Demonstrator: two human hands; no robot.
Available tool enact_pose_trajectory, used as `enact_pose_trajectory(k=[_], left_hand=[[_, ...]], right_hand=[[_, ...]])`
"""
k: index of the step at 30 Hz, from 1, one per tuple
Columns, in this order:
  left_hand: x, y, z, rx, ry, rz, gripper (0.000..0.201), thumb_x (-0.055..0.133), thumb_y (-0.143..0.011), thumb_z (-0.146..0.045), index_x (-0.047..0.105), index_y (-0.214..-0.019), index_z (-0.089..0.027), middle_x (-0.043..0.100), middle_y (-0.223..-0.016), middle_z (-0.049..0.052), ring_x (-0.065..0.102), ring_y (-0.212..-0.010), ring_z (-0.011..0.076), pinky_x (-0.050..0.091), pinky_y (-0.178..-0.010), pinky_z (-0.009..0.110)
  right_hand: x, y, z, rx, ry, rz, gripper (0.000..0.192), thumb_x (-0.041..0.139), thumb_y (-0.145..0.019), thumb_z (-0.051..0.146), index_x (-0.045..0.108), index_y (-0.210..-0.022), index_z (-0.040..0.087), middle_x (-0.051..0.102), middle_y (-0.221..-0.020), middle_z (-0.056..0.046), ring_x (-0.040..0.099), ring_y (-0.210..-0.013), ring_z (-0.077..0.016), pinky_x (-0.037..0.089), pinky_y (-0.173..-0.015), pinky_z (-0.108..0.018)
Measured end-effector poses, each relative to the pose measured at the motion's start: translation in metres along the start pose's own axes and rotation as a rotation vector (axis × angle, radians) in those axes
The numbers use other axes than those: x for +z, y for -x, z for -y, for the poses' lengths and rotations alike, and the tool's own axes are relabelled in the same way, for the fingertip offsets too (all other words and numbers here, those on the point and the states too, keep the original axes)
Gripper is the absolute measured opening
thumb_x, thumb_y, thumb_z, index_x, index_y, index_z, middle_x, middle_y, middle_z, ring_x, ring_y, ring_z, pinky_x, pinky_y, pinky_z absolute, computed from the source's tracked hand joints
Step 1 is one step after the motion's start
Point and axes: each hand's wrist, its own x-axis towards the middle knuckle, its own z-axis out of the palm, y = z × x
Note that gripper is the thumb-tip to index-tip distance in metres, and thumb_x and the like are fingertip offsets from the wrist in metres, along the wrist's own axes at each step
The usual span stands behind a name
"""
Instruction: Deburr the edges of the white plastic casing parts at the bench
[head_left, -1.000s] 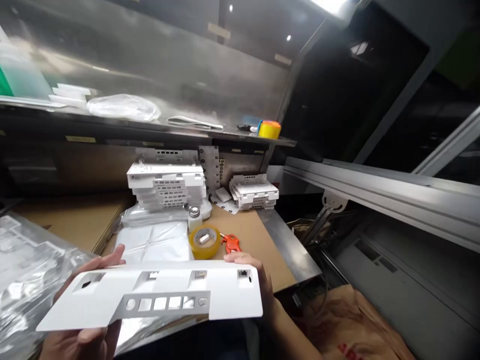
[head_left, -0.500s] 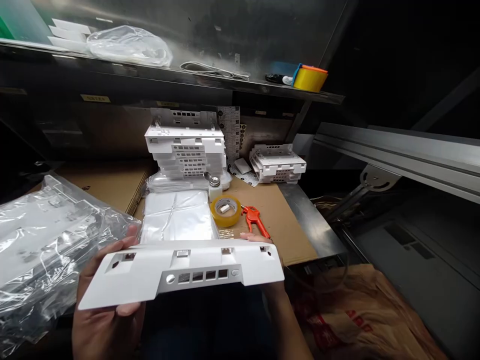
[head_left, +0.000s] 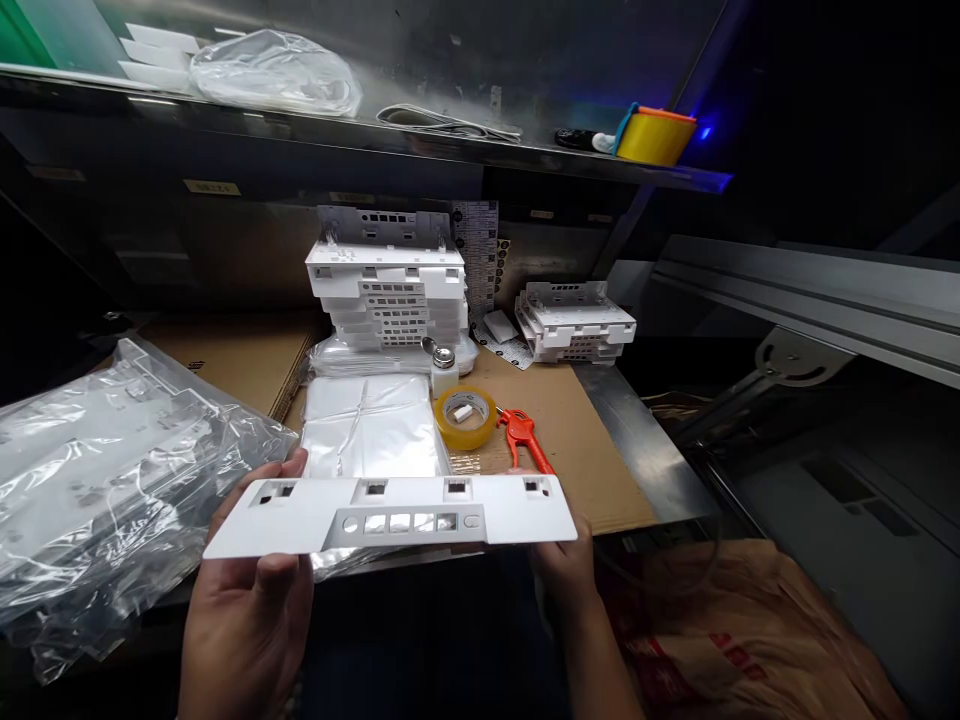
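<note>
Head view: left hand (head_left: 247, 610) and right hand (head_left: 566, 560) grasp a white panel (head_left: 390, 515) by its ends, tape roll (head_left: 465, 417) at 12 o'clock.

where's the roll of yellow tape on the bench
In the head view the roll of yellow tape lies flat on the cardboard mat, right of centre, between the folded plastic bags and the orange tool.

My right hand (head_left: 568, 565) mostly hidden behind white panel (head_left: 390, 515); plastic-wrapped parts (head_left: 112, 480) cut off at left edge; shelf label (head_left: 212, 187) unreadable.
</note>
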Motion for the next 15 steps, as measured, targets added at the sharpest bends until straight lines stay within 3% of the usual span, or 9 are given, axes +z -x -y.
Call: enact_pose_trajectory(k=[4, 11, 15], left_hand=[[-0.0004, 0.0007, -0.0025, -0.056, 0.063, 0.01, 0.074, 0.089, -0.066, -0.064, 0.066, -0.13, -0.035, 0.06, -0.151, -0.001, 0.046, -0.147, 0.0266, 0.029, -0.122, 0.037], [-0.0044, 0.002, -0.0048, -0.048, 0.039, 0.014, 0.07, 0.086, -0.071, -0.061, 0.065, -0.132, -0.037, 0.062, -0.149, -0.002, 0.053, -0.141, 0.0218, 0.046, -0.106, 0.02], [-0.0057, 0.0037, -0.0061, -0.039, 0.023, 0.006, 0.069, 0.087, -0.069, -0.061, 0.066, -0.131, -0.037, 0.063, -0.148, -0.004, 0.053, -0.141, 0.022, 0.048, -0.103, 0.017]], right_hand=[[-0.0006, 0.0019, -0.0001, -0.008, 0.035, -0.019, 0.033, 0.054, -0.089, 0.013, 0.076, -0.111, 0.027, 0.081, -0.105, -0.005, 0.078, -0.088, -0.0251, 0.063, -0.081, -0.036], [-0.0011, 0.0031, 0.0026, 0.001, 0.048, -0.027, 0.029, 0.055, -0.09, 0.016, 0.076, -0.107, 0.026, 0.08, -0.094, -0.005, 0.078, -0.084, -0.0257, 0.064, -0.083, -0.038], [-0.0026, 0.0033, 0.0032, 0.0, 0.05, -0.027, 0.028, 0.055, -0.09, 0.016, 0.077, -0.105, 0.026, 0.08, -0.088, -0.004, 0.077, -0.084, -0.0262, 0.064, -0.081, -0.038]])
